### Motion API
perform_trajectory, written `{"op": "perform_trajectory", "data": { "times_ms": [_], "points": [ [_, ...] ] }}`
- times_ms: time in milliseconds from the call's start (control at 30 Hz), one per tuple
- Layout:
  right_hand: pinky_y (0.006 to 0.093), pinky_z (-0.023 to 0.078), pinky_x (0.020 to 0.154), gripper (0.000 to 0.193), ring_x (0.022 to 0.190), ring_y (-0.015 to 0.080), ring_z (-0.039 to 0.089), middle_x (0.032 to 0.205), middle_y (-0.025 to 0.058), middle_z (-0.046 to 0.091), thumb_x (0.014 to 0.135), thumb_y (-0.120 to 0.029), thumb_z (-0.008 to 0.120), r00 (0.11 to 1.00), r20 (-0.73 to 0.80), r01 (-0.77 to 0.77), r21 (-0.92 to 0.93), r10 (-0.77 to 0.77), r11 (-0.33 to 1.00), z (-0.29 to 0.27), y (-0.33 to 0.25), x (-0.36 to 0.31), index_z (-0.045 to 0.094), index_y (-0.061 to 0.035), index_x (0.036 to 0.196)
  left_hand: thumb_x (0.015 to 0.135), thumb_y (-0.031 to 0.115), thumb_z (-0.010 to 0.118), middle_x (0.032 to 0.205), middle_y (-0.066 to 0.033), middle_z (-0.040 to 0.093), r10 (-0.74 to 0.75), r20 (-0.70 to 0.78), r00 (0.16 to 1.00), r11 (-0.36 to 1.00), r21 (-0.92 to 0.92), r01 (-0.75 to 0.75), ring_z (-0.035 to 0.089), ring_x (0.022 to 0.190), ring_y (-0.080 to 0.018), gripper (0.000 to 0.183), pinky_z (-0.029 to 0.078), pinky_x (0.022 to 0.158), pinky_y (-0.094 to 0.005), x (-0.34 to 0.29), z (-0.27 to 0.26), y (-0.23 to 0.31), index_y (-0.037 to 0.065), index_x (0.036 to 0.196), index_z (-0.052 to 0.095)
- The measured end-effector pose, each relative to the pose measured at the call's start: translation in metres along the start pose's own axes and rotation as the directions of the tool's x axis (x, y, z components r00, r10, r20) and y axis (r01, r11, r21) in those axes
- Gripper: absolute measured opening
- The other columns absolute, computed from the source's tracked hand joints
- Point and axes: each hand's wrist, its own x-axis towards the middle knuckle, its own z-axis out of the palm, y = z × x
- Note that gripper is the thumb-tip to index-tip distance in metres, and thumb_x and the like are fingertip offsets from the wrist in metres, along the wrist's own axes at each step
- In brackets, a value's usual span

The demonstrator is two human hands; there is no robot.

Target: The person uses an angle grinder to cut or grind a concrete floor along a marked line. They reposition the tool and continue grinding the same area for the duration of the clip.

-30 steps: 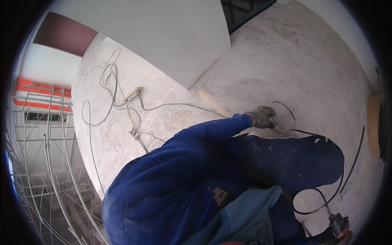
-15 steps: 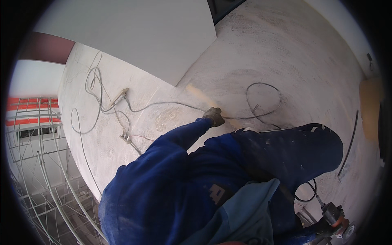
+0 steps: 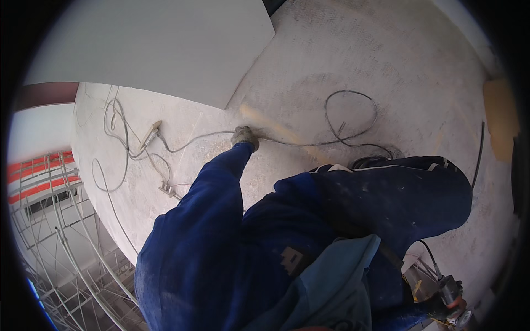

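Note:
My left hand [image 3: 244, 138], in a grey work glove, is closed around a dark power cable [image 3: 292, 144] just above the dusty floor. To its left the cable runs to a pale power strip [image 3: 149, 134] lying on the floor. On the right the cable makes a loose loop and passes behind my bent leg in dark blue work trousers. At the lower right my right hand [image 3: 438, 310], dark and partly hidden, is wrapped around an angle grinder [image 3: 451, 289] with a disc at its end. A black cord leaves the back of the grinder.
A large grey wall block [image 3: 165, 49] juts in at the upper left. Metal scaffolding [image 3: 72, 243] stands beyond the floor's left edge. Thinner cords and a small socket block [image 3: 168, 191] lie at the left. A dark rod [image 3: 478, 157] and a tan sheet [image 3: 501, 121] are at the right.
My left hand has moved left and slightly up along the floor, still closed on the cable. The view has shifted a little. My right hand keeps its hold on the grinder.

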Motion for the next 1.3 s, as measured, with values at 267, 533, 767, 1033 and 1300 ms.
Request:
{"op": "perform_trajectory", "data": {
  "times_ms": [267, 533, 767, 1033, 1300],
  "points": [
    [0.0467, 0.053, 0.104, 0.032, 0.103, 0.0230, 0.069, 0.106, 0.0036, 0.069, 0.096, -0.045, 0.069, 0.999, 0.028, -0.030, -0.011, 0.030, 1.000, 0.016, 0.003, 0.001, 0.064, -0.0179, 0.113, 0.099, 0.026, 0.065, 0.154, -0.0238, 0.058, -0.157, 0.038, 0.987, 0.988, -0.010, 0.157, 0.062, 0.139, -0.0391, 0.058, 0.053, 0.112, -0.0455, 0.031, 0.046, -0.135, 0.008, 0.154, 0.053],
    [0.0477, 0.053, 0.103, 0.031, 0.101, 0.0229, 0.069, 0.103, 0.0028, 0.069, 0.094, -0.046, 0.070, 0.996, 0.082, -0.030, 0.026, 0.028, 0.999, 0.022, 0.010, 0.018, 0.065, -0.0195, 0.109, 0.093, 0.024, 0.079, 0.129, -0.0154, 0.077, -0.109, 0.066, 0.992, 0.992, 0.073, 0.104, 0.074, 0.123, -0.0345, 0.049, 0.060, 0.099, -0.0438, -0.005, 0.069, -0.148, 0.016, 0.139, 0.066],
    [0.0486, 0.053, 0.102, 0.030, 0.099, 0.0228, 0.069, 0.100, 0.0021, 0.069, 0.093, -0.047, 0.071, 0.995, 0.090, -0.038, 0.020, 0.036, 0.999, 0.032, 0.009, 0.018, 0.066, -0.0210, 0.106, 0.089, 0.023, 0.084, 0.120, -0.0130, 0.080, -0.105, 0.150, 0.983, 0.993, -0.028, 0.111, 0.075, 0.120, -0.0326, 0.042, 0.060, 0.096, -0.0435, 0.000, 0.074, -0.165, 0.016, 0.130, 0.072],
    [0.0496, 0.053, 0.101, 0.029, 0.097, 0.0227, 0.070, 0.096, 0.0013, 0.069, 0.091, -0.049, 0.072, 0.994, 0.101, -0.036, 0.054, 0.031, 0.998, 0.024, 0.008, 0.024, 0.066, -0.0226, 0.102, 0.084, 0.002, 0.067, 0.073, 0.0004, 0.058, -0.642, -0.344, 0.685, 0.221, -0.939, -0.264, 0.056, 0.064, -0.0152, 0.010, 0.047, 0.061, -0.0316, -0.003, -0.023, -0.209, 0.010, 0.085, 0.062],
    [0.0507, 0.054, 0.100, 0.028, 0.095, 0.0226, 0.070, 0.093, 0.0005, 0.070, 0.089, -0.050, 0.073, 0.985, 0.173, -0.025, 0.174, -0.006, 0.984, 0.010, 0.017, 0.038, 0.067, -0.0242, 0.098, 0.093, 0.000, 0.063, 0.079, -0.0020, 0.062, -0.664, -0.722, 0.197, 0.298, -0.496, -0.816, 0.059, 0.071, -0.0132, 0.005, 0.049, 0.064, -0.0288, -0.097, -0.220, -0.293, 0.004, 0.096, 0.066]
  ]
}}
